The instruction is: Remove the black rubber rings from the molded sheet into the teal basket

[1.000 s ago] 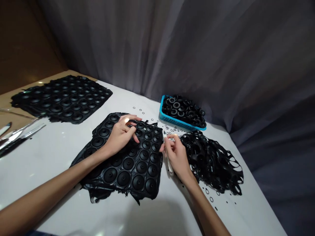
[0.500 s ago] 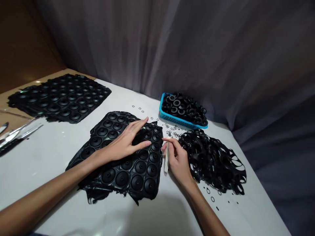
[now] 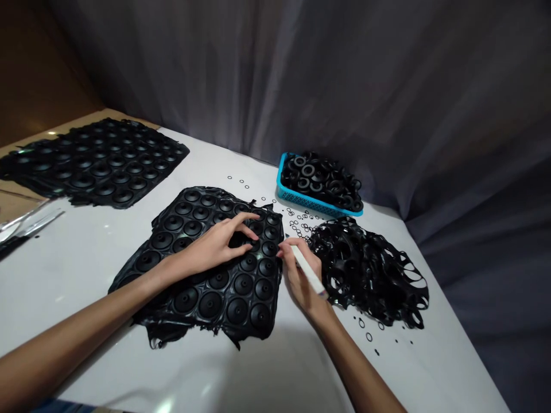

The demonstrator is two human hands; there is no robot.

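on the white bench (image 3: 86, 252) in front of me lies a black rubber sheet (image 3: 241, 298) moulded with rows of round cups, its edges ragged. my left hand (image 3: 215, 248) rests palm down on the far right part of that sheet, with the forearm coming in low from the lower left across the sheet's near side. its fingers (image 3: 246, 217) are apart and bent, the tips pressing down around one cup and clamped on nothing. my right hand (image 3: 301, 278) sits just beside the sheet's right edge, wrist low over the bench, forearm running in from the lower right. its fingers (image 3: 287, 251) are pinched together on a white tool (image 3: 309, 269), held like a pen. the tool slants up and to the left, its tip at the sheet's edge near my left fingertips and its back end pointing to the lower right. whether the tip touches the rubber i cannot tell.

just right of my right hand is a tangled heap of black rubber scraps (image 3: 374, 269). beyond it, near the grey curtain (image 3: 301, 86), stands a blue basket (image 3: 297, 198) full of black rings (image 3: 321, 179). small thin loops (image 3: 301, 221) lie scattered on the bench between basket and sheet. a second cupped sheet (image 3: 99, 163) lies well apart at the far left, with shiny metal tools (image 3: 26, 221) near it.
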